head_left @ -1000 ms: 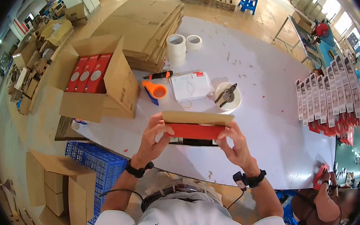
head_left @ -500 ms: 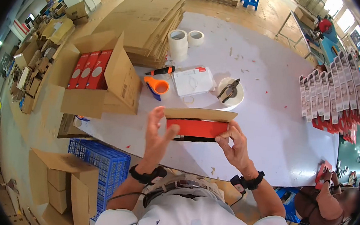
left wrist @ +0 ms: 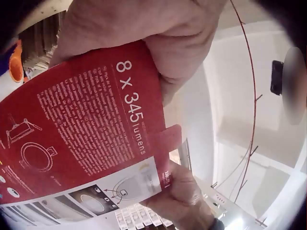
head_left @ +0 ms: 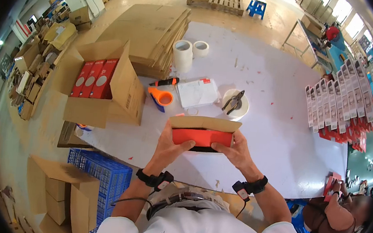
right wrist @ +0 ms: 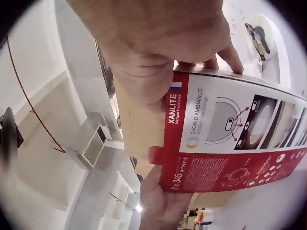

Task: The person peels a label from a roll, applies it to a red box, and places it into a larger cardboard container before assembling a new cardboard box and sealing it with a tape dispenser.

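Observation:
A red printed light box (head_left: 203, 137) is held between both hands over the near side of the table, its top flap (head_left: 206, 124) standing up with the brown inner side showing. My left hand (head_left: 168, 147) grips its left end, and my right hand (head_left: 237, 153) grips the right end; both thumbs lie on the red edge. In the left wrist view the box face (left wrist: 91, 120) reads "8 x 345 lumens", with the left hand (left wrist: 139, 28) across its end. The right wrist view shows the XANLITE panel (right wrist: 216, 115) under the right hand (right wrist: 168, 43). The box's contents are hidden.
An open carton (head_left: 128, 95) with several red boxes stands left, before stacked flat cardboard (head_left: 145, 27). Tape rolls (head_left: 183, 60), an orange tape dispenser (head_left: 163, 97), a cutter (head_left: 165, 82), papers (head_left: 198, 92) and pliers (head_left: 233, 102) on a white tub lie beyond. Printed boxes (head_left: 340, 100) are stacked right.
My left hand came away from the box's left end half a second ago and now grips it again. Both thumbs have moved inward onto the red edge.

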Demonstrator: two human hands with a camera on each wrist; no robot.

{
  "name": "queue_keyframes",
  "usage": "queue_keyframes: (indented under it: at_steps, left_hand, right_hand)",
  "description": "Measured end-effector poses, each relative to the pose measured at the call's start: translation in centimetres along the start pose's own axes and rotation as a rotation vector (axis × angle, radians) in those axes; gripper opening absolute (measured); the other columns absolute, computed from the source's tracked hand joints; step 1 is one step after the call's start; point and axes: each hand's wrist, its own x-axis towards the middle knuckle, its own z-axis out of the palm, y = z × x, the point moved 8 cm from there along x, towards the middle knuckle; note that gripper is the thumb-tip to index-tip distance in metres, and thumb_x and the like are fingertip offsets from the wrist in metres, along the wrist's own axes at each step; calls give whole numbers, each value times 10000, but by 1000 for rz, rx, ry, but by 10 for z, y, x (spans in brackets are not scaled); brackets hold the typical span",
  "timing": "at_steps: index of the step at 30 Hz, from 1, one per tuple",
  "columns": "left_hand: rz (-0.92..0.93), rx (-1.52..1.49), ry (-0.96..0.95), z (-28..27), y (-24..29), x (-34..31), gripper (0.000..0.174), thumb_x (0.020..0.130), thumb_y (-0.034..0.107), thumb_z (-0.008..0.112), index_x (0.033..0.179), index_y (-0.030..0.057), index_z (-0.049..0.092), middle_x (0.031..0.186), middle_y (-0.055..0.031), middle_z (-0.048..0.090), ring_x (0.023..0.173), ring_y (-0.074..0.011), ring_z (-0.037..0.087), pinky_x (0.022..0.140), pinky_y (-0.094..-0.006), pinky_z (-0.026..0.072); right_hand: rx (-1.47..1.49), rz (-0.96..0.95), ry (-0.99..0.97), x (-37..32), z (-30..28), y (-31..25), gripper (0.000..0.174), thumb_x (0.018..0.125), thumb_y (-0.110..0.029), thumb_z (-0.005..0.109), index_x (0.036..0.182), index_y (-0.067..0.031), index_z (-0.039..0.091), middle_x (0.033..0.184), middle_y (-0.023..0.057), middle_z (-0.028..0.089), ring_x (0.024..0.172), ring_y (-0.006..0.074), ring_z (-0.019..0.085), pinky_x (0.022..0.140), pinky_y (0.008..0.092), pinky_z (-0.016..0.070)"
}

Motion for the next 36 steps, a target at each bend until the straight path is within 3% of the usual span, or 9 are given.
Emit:
queue_keyframes:
  at_steps: [2,5,11,17,26,29,31,33,36]
  left_hand:
    - [-52,-22,-5,-1,-5,0,672,824,-63,775,1421,12,477,1312,-123,638,1213,-203,635,1043,-352,541]
    - [-82,-42,-22,-1,-3,9,651,820,-78,761,1401,12,482,1314,-122,641,1226,-206,637,1052,-352,544]
    - [50,-147,-76,1,-6,10,633,847,-68,758,1420,22,506,1336,-118,648,1236,-195,632,1060,-365,542]
    - [72,-34,-54,-3,-5,6,611,854,1,770,1410,24,518,1316,-105,649,1209,-186,637,1046,-362,542]
    - [76,80,-49,-6,-12,9,578,840,54,796,1358,11,546,1259,-107,642,1197,-202,628,1038,-374,530]
    - [60,-54,-59,-4,-12,10,562,847,13,781,1357,12,545,1265,-102,653,1194,-192,629,1040,-359,528]
    - [52,-117,-66,-3,-10,9,552,851,-19,771,1355,13,546,1266,-97,662,1191,-186,631,1039,-348,526]
    - [7,-144,-62,-2,-11,9,558,854,-36,767,1362,15,542,1266,-96,670,1186,-184,636,1039,-345,526]
    - [-36,-150,-59,-1,-12,8,578,852,-54,767,1376,17,533,1263,-100,676,1180,-185,643,1036,-346,531]
  right_hand:
    - [-79,21,-5,-1,-1,-4,655,829,-163,889,1403,-34,601,1314,112,690,1205,235,660,1035,384,537]
    - [-603,-313,141,8,-13,-71,680,796,-182,906,1389,-28,610,1295,152,695,1228,293,660,1046,424,538]
    - [-1062,-628,-188,37,39,-160,545,847,-144,790,1347,-7,621,1226,198,706,1163,376,676,967,462,574]
    - [-1276,-433,-566,70,81,-130,258,819,-31,668,1073,0,636,905,172,709,850,381,726,721,477,584]
    - [-984,-298,-741,96,74,-138,129,820,-4,682,936,43,651,799,177,696,707,316,693,653,408,551]
    - [-608,-309,-651,99,40,-143,173,855,-52,746,989,46,695,800,139,692,752,225,701,698,325,572]
    - [-170,-21,-397,106,-18,-120,250,903,-118,788,1074,44,704,830,109,698,831,181,715,769,297,591]
    - [-23,-114,21,105,-103,-96,416,922,-215,813,1227,33,674,1069,174,741,1000,268,730,907,372,593]
    - [-1357,-345,354,55,-166,-21,672,921,-309,828,1441,21,561,1380,233,649,1274,326,641,1057,458,531]
